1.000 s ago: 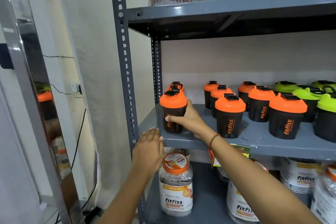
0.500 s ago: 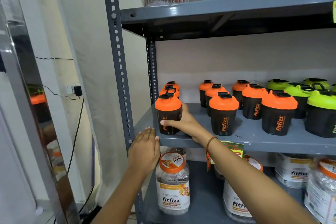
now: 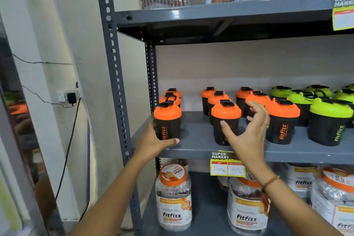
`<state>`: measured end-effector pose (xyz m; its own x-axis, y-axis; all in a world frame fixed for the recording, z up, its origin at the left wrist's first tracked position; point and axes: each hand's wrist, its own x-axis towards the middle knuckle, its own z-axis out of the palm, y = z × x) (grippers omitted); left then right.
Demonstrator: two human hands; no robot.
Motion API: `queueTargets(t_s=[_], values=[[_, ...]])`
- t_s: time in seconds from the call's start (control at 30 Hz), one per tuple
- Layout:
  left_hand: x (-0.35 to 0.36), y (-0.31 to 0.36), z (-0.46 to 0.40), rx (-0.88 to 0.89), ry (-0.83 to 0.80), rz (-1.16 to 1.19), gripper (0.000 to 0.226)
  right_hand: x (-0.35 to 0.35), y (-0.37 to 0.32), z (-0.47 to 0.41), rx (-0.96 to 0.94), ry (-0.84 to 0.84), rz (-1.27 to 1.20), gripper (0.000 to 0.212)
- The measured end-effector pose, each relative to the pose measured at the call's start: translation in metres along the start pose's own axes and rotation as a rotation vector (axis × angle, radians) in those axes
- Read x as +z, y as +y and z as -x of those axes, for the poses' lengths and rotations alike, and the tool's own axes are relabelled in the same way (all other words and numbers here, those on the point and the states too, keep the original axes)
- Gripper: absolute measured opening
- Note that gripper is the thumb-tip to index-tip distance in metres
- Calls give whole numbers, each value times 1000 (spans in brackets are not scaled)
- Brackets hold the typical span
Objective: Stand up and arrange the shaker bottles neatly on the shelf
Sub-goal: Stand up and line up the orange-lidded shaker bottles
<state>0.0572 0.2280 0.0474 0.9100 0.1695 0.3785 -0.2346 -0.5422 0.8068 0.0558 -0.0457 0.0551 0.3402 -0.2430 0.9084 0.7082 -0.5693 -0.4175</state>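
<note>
The left hand point(image 3: 153, 141) wraps the base of the front-left shaker bottle point(image 3: 167, 120) — the thumb lies under its front, the fingers behind its left side. The bottle stands upright on the grey shelf point(image 3: 195, 136). The right hand point(image 3: 247, 132) is spread wide, fingers apart, around a second orange-lid bottle point(image 3: 225, 120) — whether the fingertips touch it is unclear. Green-lid bottles point(image 3: 329, 119) stand well to the right of these fingers.
</note>
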Motion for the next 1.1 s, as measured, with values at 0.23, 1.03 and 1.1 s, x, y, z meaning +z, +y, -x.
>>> queueTargets(t_s=[0.23,1.03,1.1], values=[[3,-5,-18,-50,-86,-62,86,-6,49,-17,482,-713,51,120],[27,1,4,-40,284,-328,75,-1,59,-21,550,-871,-196,76],[28,2,5,-32,290,-326,74,-1,57,-21,535,-871,-183,72]])
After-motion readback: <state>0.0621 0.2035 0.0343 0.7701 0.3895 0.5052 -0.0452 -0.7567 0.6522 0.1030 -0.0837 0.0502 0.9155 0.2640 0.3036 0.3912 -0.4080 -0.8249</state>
